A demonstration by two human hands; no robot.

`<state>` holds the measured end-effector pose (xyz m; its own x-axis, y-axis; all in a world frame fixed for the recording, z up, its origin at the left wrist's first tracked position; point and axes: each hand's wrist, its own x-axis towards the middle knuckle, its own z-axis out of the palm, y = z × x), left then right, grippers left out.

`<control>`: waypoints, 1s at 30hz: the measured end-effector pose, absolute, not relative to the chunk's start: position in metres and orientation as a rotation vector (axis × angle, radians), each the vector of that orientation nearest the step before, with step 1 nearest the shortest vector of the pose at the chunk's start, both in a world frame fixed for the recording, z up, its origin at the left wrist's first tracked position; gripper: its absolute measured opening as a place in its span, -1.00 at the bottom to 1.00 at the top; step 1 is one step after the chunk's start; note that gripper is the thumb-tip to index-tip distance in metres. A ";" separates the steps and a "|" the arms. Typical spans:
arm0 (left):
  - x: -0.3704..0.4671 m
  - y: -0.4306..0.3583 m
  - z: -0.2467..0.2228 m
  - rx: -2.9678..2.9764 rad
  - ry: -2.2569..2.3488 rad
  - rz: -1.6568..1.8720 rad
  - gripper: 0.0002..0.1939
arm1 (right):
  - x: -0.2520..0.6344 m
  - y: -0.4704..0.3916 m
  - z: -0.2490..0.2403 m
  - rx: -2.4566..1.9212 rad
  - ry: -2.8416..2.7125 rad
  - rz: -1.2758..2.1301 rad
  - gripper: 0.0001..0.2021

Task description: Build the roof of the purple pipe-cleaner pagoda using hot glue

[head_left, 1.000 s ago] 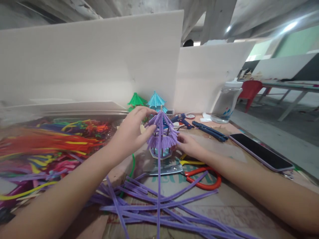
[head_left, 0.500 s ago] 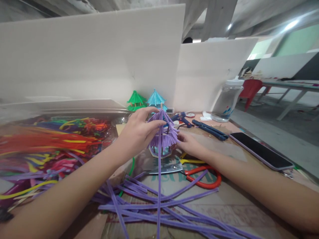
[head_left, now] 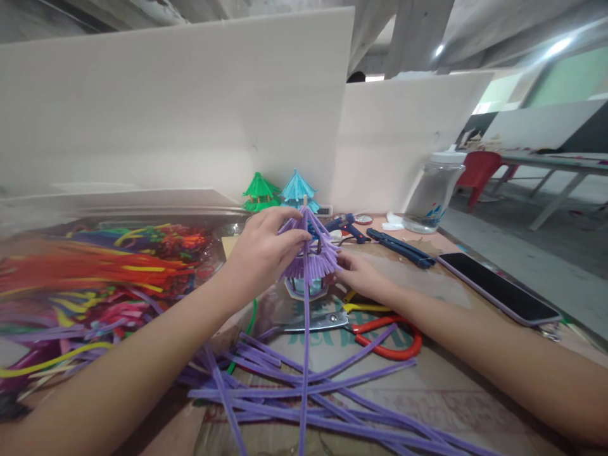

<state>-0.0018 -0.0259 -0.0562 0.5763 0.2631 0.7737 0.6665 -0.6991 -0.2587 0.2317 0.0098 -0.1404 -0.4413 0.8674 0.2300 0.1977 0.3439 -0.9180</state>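
Observation:
A small model pavilion [head_left: 319, 263] with a two-tier purple pipe-cleaner roof stands upright in front of me. My left hand [head_left: 260, 246] is closed at its upper roof, thumb and forefinger pinching a long purple pipe cleaner [head_left: 305, 345] against it. That strip hangs from the roof peak down over the table toward me. Fingers of my right hand [head_left: 357, 273] grip the pavilion at the right edge of its lower roof; their tips are partly hidden. Under and in front of it lie scissors [head_left: 327, 320] with red and yellow handles and several loose purple pipe cleaners [head_left: 266, 413].
Green [head_left: 260, 192] and blue [head_left: 295, 189] model pavilions stand behind, by a white board [head_left: 166, 114]. A glue gun [head_left: 346, 225], a utility knife [head_left: 401, 247], a phone [head_left: 496, 288] and a water bottle [head_left: 434, 190] are to the right. Colourful pipe cleaners [head_left: 109, 269] heap at left.
The pavilion's peak has shifted slightly left, with my left hand moving along. The upper part of the hanging strip has swung slightly right. Both hands keep their hold.

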 end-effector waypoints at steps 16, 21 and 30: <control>0.002 -0.027 -0.057 -2.393 -0.830 -1.068 -0.81 | 0.231 0.009 -0.141 -0.915 -1.831 1.167 -0.74; 0.003 -0.030 -0.057 -2.371 -0.875 -1.034 -0.78 | 0.231 0.008 -0.141 -0.906 -1.815 1.186 -0.73; 0.006 -0.031 -0.059 -2.393 -0.927 -1.037 -0.68 | 0.232 0.010 -0.141 -0.914 -1.815 1.171 -0.78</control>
